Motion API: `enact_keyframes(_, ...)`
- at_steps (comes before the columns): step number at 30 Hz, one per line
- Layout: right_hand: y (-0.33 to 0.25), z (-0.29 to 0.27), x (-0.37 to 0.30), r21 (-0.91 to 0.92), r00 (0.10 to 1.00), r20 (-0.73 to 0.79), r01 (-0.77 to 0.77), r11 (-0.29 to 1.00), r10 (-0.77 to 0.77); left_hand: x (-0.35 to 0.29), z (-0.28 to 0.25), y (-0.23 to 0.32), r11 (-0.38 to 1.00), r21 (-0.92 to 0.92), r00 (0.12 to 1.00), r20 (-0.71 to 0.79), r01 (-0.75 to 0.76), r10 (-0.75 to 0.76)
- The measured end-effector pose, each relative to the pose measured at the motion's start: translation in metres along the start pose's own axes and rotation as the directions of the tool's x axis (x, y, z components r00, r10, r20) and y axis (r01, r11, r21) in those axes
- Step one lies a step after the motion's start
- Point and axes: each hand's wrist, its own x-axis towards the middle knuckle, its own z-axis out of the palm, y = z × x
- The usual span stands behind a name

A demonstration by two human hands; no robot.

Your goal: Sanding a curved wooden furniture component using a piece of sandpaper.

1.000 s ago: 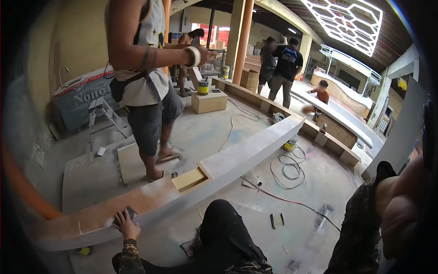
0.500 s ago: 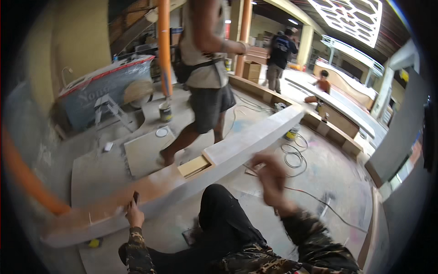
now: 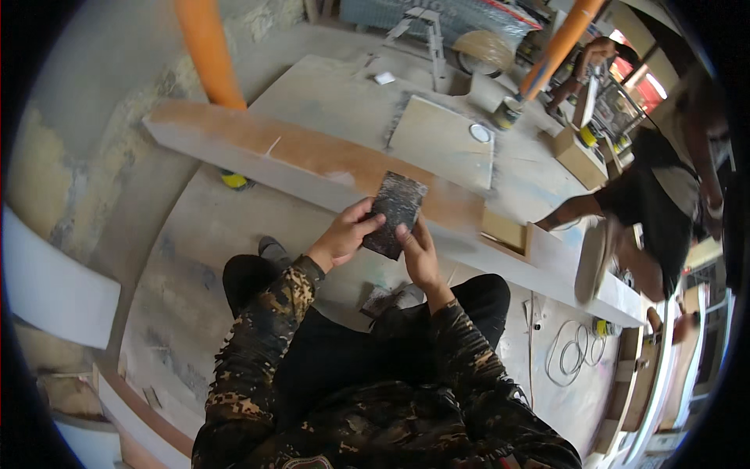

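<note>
Both my hands grip a dark, flat, rectangular sanding block (image 3: 396, 213), its scuffed face turned up. My left hand (image 3: 344, 236) is closed on its left edge, thumb on top. From the lower right, my right hand (image 3: 420, 254) pinches it with thumb and fingers. The block is held above a long wooden beam (image 3: 328, 160), brown on top and whitish along the side, with a rectangular opening toward its right part. Whether the block touches the beam, I cannot tell.
A person in dark shorts (image 3: 660, 203) steps over the beam at the right. Orange posts (image 3: 209, 55) rise beyond it. A paint can (image 3: 508, 112) and a white lid (image 3: 480, 133) lie past the beam; a coiled cable (image 3: 574, 353) rests on the floor at right.
My view has swung left and down. My right hand has come across to join the left on the sanding block, which is now lifted in front of me.
</note>
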Motion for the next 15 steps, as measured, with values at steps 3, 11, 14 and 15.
enact_keyframes(3,0.005,-0.009,0.013,0.073,0.981,0.030,-0.194,0.978,0.192,0.003,0.000,-0.014,0.990,0.107,0.995,-0.042,0.093,-0.089)
enact_keyframes(11,-0.010,-0.031,0.060,-0.916,0.966,0.163,0.074,0.394,0.199,0.028,-0.093,0.048,-0.165,0.854,0.862,-0.455,0.494,0.225)
enact_keyframes(14,0.003,-0.015,0.083,-0.943,0.942,0.294,0.258,0.212,0.161,0.040,-0.121,0.064,-0.084,0.858,0.842,-0.471,0.507,0.264)
enact_keyframes(15,0.008,-0.012,0.091,-0.939,0.928,0.344,0.337,0.075,0.141,0.040,-0.126,0.068,-0.067,0.853,0.834,-0.485,0.517,0.263)
